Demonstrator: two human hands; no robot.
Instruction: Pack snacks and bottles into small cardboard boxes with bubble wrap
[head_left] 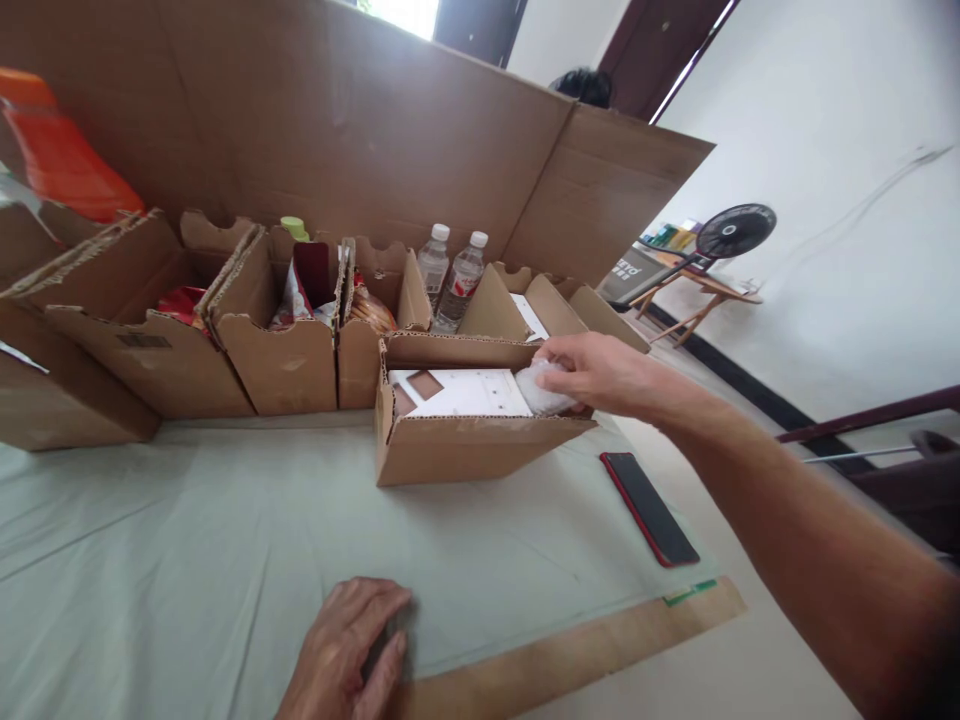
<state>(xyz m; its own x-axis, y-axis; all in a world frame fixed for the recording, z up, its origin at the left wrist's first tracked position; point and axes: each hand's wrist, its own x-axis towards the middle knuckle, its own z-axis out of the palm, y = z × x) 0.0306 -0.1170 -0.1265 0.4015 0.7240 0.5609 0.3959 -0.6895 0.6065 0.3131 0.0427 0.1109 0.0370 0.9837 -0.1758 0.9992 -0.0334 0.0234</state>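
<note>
My right hand (581, 372) is closed on a whitish, translucent wrapped item (544, 388) at the right end of a cardboard box (457, 448). This box stands in front of a row of others and also holds a white panel (472, 392) with a square cutout. Near the front edge of the cloth-covered table (300, 520), my left hand (352, 640) rests with thumb and fingers apart, holding nothing.
Behind stand several cardboard boxes (281, 370) with packets, two clear bottles (459, 280) and an orange bottle (64, 150). A tall cardboard sheet (360, 130) rises behind them. A phone (650, 508) lies at the right. Part of a person's head (586, 86) shows beyond.
</note>
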